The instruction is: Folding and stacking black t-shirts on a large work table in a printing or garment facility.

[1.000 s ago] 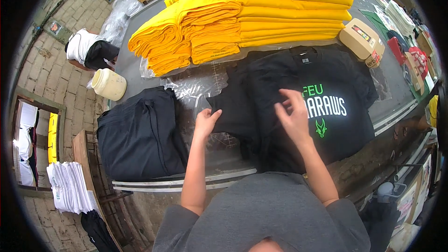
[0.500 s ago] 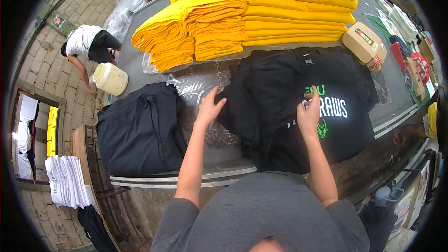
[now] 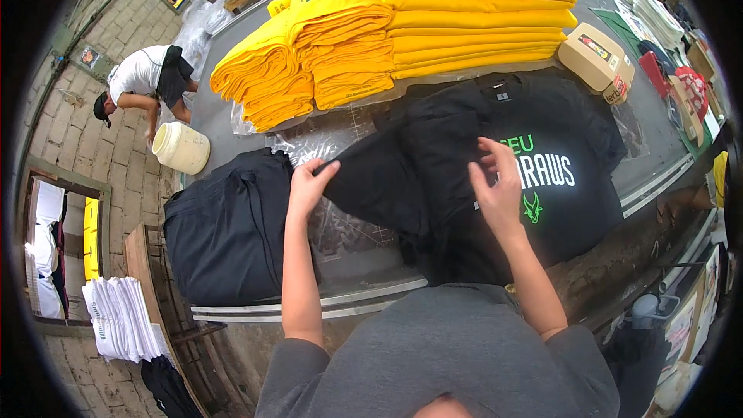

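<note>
A black T-shirt (image 3: 576,128) with a green and white print lies spread over other black cloth on the table, its left part folded inward. My left hand (image 3: 307,187) pinches the shirt's sleeve end between thumb and fingers, drawing the sleeve out to the left. Over the printed front hovers my right hand (image 3: 499,186), thumb and fingers apart, holding nothing. It covers part of the lettering. To the left of my left forearm rests a bundle of folded black garments (image 3: 220,232).
Tall stacks of folded yellow garments (image 3: 472,23) stand at the back. A cardboard box (image 3: 596,59) sits far right, a cream tub (image 3: 180,147) far left. Clear plastic (image 3: 348,236) lies on the table. Another person (image 3: 147,77) bends down beyond the tub. White folded garments (image 3: 122,317) are piled lower left.
My left hand has moved left and closed on the sleeve, stretching it outward. My right hand has shifted slightly left with its fingers spreading. The other person has changed posture.
</note>
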`<action>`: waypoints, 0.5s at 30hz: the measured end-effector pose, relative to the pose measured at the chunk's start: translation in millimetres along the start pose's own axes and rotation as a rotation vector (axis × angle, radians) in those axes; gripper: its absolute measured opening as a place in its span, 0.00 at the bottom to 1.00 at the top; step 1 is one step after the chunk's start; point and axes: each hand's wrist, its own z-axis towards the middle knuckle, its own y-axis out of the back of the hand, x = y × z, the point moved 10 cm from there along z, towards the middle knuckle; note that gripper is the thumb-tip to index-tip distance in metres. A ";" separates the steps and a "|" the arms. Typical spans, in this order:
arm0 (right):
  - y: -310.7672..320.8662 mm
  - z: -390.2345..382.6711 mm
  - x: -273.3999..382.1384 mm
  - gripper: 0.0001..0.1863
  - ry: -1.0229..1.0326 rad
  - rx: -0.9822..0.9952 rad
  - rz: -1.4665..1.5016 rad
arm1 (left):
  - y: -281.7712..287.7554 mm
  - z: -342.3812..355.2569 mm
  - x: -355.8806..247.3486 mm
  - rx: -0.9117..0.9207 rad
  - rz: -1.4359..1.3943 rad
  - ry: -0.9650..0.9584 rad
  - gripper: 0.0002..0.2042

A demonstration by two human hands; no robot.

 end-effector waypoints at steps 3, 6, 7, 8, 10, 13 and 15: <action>-32.6 -4.6 45.3 0.30 0.042 0.236 0.107 | -19.0 -10.6 -79.2 0.052 -0.311 0.020 0.11; -60.9 -16.1 88.5 0.47 0.269 0.288 0.099 | -66.9 -15.4 -139.9 0.153 -0.593 0.073 0.13; -71.2 -20.1 95.4 0.47 0.262 0.315 0.099 | -82.4 -16.4 -150.9 0.223 -0.661 0.021 0.14; -72.7 -17.0 89.2 0.47 0.265 0.319 0.094 | -100.3 -17.9 -164.0 0.284 -0.721 -0.009 0.15; -46.4 3.5 66.7 0.40 0.245 0.024 -0.042 | -119.2 -12.1 -169.8 0.429 -0.760 -0.055 0.15; 1.0 22.9 -10.0 0.36 -0.094 -0.112 0.001 | -97.5 22.7 -136.7 0.181 -0.490 -0.238 0.16; 12.1 14.1 -68.3 0.35 -0.270 -0.123 -0.068 | -83.7 48.6 -63.1 0.006 -0.019 -0.257 0.21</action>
